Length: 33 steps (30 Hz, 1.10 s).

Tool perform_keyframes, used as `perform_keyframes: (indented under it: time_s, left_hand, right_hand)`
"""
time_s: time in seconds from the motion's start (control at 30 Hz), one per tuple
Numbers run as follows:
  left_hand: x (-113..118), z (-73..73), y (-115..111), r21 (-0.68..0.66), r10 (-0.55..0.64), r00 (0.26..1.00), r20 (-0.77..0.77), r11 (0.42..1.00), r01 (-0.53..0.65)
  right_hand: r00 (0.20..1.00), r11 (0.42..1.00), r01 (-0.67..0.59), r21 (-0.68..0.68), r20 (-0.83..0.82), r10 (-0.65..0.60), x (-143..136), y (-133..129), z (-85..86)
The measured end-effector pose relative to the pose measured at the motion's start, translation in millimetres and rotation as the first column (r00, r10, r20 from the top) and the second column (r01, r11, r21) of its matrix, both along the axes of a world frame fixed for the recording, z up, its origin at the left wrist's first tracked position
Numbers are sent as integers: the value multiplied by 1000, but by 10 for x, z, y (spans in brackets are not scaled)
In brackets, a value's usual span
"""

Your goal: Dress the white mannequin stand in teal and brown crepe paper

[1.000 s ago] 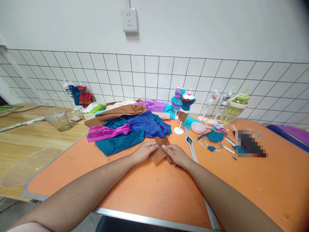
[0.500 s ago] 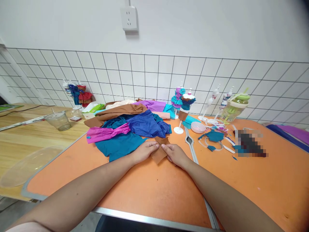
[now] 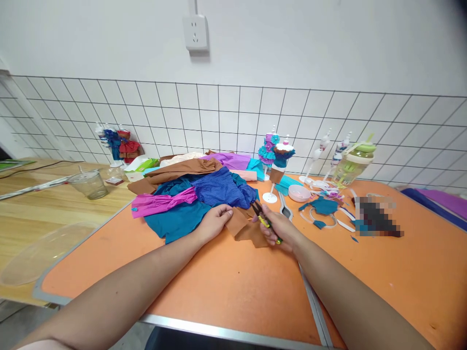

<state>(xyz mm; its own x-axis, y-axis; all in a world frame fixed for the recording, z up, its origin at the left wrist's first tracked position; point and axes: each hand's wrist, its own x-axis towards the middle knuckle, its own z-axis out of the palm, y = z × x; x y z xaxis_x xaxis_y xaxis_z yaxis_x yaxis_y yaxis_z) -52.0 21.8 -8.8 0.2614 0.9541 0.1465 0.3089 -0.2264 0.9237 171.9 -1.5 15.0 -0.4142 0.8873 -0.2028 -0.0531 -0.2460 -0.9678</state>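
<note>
My left arm (image 3: pixel 127 284) is bare from the left hand (image 3: pixel 214 224) up to a pale pinkish sleeve (image 3: pixel 47 345), of which only a curved edge shows. One small round spot (image 3: pixel 116 292) marks that arm. My right arm (image 3: pixel 348 297) is bare too, from the right hand (image 3: pixel 280 227) to where the view cuts it off.

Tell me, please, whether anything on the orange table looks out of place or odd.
Mainly, teal scraps lie loose on the right side, with one small sliver apart from the rest, which looks untidy. A dark object beside them also looks odd, because blocky blurring hides what it is. I see no spill.
</note>
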Motion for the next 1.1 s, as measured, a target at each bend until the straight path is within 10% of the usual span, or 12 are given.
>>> perform_keyframes:
  time_s: [0.17,0.3,0.5,0.8,1.1]
  left_hand:
    - [69,28,-134,167,-1,981,-197,985,34]
    - [148,160,-335,464,68,833,-549,854,237]
    - [207,228,-452,282,-192,596,-780,742,608]
    - [-161,141,-49,284,147,542,-827,942,177]
    - [-395,93,236,316,276,471,-838,949,6]
  right_hand:
    - [978,998,32,-62,-205,-45,170,83,90]
    - [897,907,216,362,294,-331,125,141,-22]
    - [623,854,-9,521,671,-403,112,186,-127]
    - [212,911,-164,378,915,-342,191,107,1]
    - [200,902,-253,351,931,-306,92,45,67]
